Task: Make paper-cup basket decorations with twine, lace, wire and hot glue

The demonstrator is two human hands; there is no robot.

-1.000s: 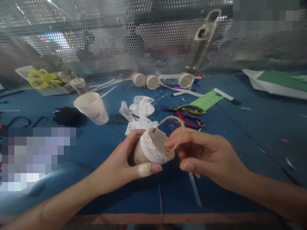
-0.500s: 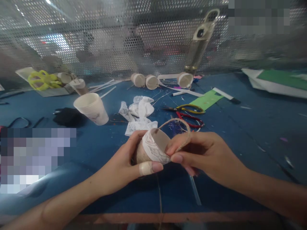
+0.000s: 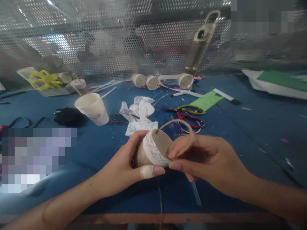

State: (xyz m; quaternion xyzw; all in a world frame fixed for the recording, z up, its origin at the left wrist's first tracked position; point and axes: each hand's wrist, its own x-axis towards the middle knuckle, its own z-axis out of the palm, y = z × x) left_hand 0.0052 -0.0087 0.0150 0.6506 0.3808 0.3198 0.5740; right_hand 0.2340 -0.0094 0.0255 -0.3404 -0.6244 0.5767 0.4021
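Observation:
A small paper cup [image 3: 157,145] wrapped in twine, with a white lace band round its rim, lies tilted in my left hand [image 3: 121,167]. That hand is closed round the cup, the thumb taped with a plaster. A twine handle [image 3: 182,123] arches over the cup's mouth. My right hand [image 3: 208,158] pinches the handle's right end against the rim. A loose twine strand [image 3: 159,195] hangs from the cup toward the table's front edge.
On the blue table [image 3: 251,127] lie a tipped white cup [image 3: 92,108], lace scraps [image 3: 140,110], yellow and red scissors [image 3: 192,115], green paper [image 3: 207,100], small finished cups [image 3: 153,81], a glue stick [image 3: 195,193] and a tray with yellow scissors [image 3: 43,80]. Perforated metal screen behind.
My right hand has closed in on the cup's rim, pressing the handle's end there. The cup has tipped slightly more to the right. My left hand has barely moved.

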